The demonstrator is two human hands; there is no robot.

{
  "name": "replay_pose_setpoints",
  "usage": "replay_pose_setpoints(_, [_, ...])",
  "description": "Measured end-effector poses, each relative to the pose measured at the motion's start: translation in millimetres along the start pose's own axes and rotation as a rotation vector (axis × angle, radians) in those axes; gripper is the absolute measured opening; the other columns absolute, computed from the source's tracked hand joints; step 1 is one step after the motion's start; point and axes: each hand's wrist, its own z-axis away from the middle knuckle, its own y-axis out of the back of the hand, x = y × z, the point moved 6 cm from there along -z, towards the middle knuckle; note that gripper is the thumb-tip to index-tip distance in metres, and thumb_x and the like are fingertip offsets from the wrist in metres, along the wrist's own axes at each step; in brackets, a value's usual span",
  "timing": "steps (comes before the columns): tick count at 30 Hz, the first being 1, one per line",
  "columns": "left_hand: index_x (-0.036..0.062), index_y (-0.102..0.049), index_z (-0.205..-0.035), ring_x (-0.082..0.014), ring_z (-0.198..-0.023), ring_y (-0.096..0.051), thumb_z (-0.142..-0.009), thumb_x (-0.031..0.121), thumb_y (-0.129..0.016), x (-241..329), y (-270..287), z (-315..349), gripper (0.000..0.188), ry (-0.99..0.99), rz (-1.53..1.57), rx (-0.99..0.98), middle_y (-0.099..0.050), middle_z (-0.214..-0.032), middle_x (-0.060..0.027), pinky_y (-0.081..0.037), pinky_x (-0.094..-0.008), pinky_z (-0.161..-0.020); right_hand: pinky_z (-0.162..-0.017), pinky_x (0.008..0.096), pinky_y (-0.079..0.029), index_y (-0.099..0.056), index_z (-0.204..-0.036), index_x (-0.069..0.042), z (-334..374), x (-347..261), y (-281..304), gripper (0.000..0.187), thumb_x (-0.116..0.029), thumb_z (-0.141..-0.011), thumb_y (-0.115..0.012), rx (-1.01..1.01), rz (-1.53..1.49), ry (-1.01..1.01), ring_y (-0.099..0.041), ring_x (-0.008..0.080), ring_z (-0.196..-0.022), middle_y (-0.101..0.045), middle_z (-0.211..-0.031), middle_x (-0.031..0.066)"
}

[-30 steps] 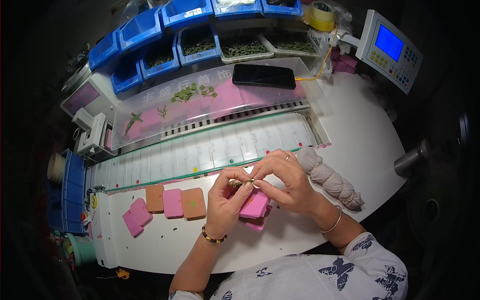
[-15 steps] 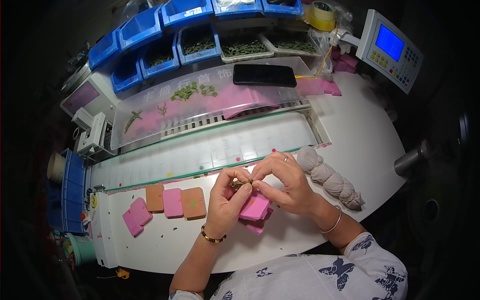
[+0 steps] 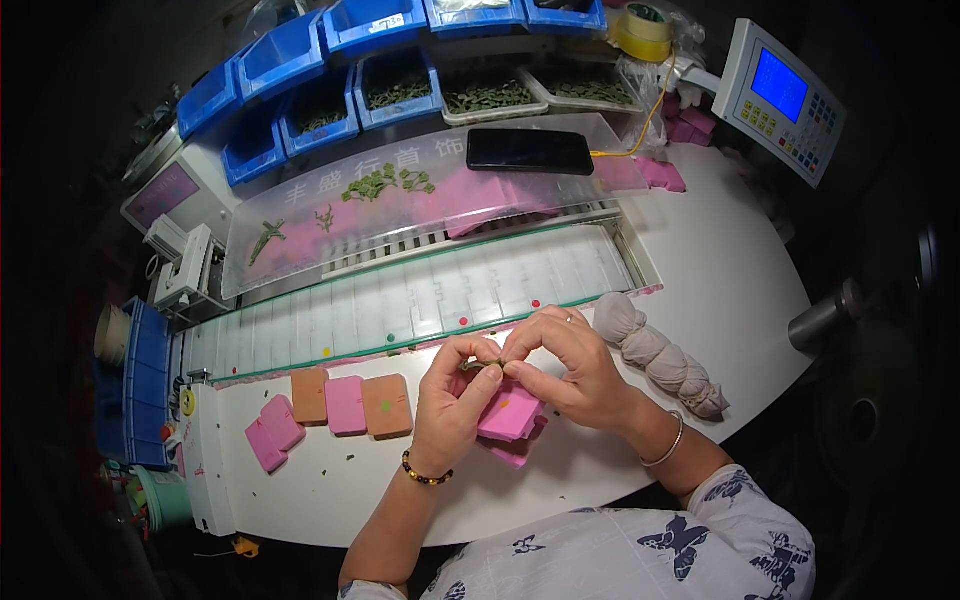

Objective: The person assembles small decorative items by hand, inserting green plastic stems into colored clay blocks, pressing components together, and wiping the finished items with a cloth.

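Note:
My left hand [image 3: 448, 405] is closed in a pinch on a small dark green piece [image 3: 482, 365], thin and too small to make out its kind. Thumb and forefinger of my right hand [image 3: 575, 370] press together at the same piece, their tips meeting those of the left. Just beneath the hands lie stacked pink foam blocks [image 3: 510, 412], the upper one bearing an orange mark. Further left on the white table are a brown block [image 3: 387, 406] with a green mark, a pink block [image 3: 346, 406], another brown block [image 3: 309, 397] and two overlapping pink blocks [image 3: 274, 434].
Behind my hands runs a green-edged conveyor belt [image 3: 400, 290] with coloured dots. Beyond it, a clear plastic cover [image 3: 300, 222] carries green pieces and a black phone [image 3: 530, 151]. Blue bins [image 3: 398, 80] stand at the back. A twisted grey cloth [image 3: 660, 357] and a control panel [image 3: 780, 100] are on the right.
The belt's coloured dots have shifted slightly left, and its cross lines now look sharper. My hands hold nearly the same pose, with the small green piece slightly turned between the fingers.

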Motion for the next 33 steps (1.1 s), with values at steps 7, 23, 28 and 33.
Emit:
replay_pose_setpoints(7, [0.0028,-0.052,-0.104,-0.0079,-0.094,-0.050,-0.093,0.002,-0.054,-1.3,1.4,0.5,0.011,0.016,0.014,0.000,-0.053,-0.102,-0.0020,-0.042,-0.0241,-0.088,-0.084,0.0335,-0.039,-0.060,-0.087,-0.006,-0.2,-0.1,-0.4,0.008,-0.008,-0.082,-0.066,-0.003,-0.007,-0.010,-0.059,0.0193,-0.085,-0.065,-0.087,0.0033])
replay_pose_setpoints(23, [-0.0027,-0.041,-0.127,-0.0113,-0.090,-0.060,-0.088,-0.002,-0.058,-0.8,-1.5,1.2,0.042,0.149,0.157,-0.036,-0.050,-0.118,-0.0103,-0.049,-0.0242,-0.081,-0.088,0.0305,-0.044,-0.058,-0.095,-0.002,11.4,35.0,-9.5,0.009,-0.010,-0.093,-0.059,-0.021,-0.575,-0.419,-0.056,0.0120,-0.093,-0.060,-0.096,0.0042])
replay_pose_setpoints(28, [-0.0025,-0.040,-0.128,-0.0101,-0.089,-0.058,-0.086,-0.005,-0.059,0.9,-3.9,1.0,0.046,0.141,0.147,-0.047,-0.050,-0.119,-0.0107,-0.049,-0.0235,-0.079,-0.090,0.0305,-0.044,-0.057,-0.096,-0.002,12.1,37.6,-13.7,0.009,-0.011,-0.095,-0.057,-0.026,-0.735,-0.469,-0.055,0.0114,-0.095,-0.060,-0.099,0.0038])
replay_pose_setpoints(33, [-0.0026,-0.040,-0.128,-0.0097,-0.088,-0.058,-0.085,-0.006,-0.058,0.0,-2.2,1.6,0.047,0.135,0.120,-0.029,-0.050,-0.117,-0.0103,-0.049,-0.0231,-0.079,-0.091,0.0301,-0.044,-0.057,-0.096,-0.003,12.7,37.9,-15.0,0.008,-0.011,-0.095,-0.057,-0.029,-0.787,-0.474,-0.055,0.0108,-0.096,-0.059,-0.098,0.0029])
